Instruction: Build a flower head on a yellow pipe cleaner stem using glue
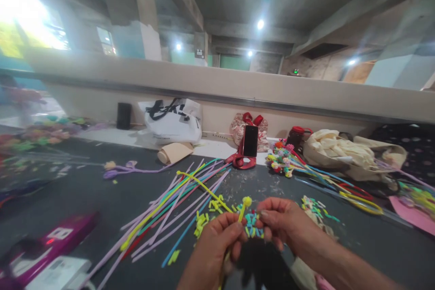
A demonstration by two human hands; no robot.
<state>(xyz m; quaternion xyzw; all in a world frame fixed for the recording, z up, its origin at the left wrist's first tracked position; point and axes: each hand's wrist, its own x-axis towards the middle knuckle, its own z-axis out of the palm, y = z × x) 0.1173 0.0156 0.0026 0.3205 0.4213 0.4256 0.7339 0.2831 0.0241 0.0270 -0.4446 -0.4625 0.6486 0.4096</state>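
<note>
My left hand (220,242) pinches a yellow pipe cleaner (242,213) that stands roughly upright and ends in a small yellow ball (247,201). Close beside it, my right hand (288,222) is closed, thumb against fingers, and what it pinches is too small to make out. Between and behind the hands lies a pile of short blue and green cut pieces (251,223). Short yellow pieces (201,224) are scattered left of it. Another yellow pipe cleaner (204,186) slants in toward my left hand. A dark blurred shape covers the area below my fingers.
Long pipe cleaners (163,217) in several colours lie to the left. A phone (250,141) stands behind, with a flower bunch (281,158) to its right. Yellow-handled scissors (360,203) lie at right, a magenta device (57,242) at lower left. A white bag (173,124) rests by the wall.
</note>
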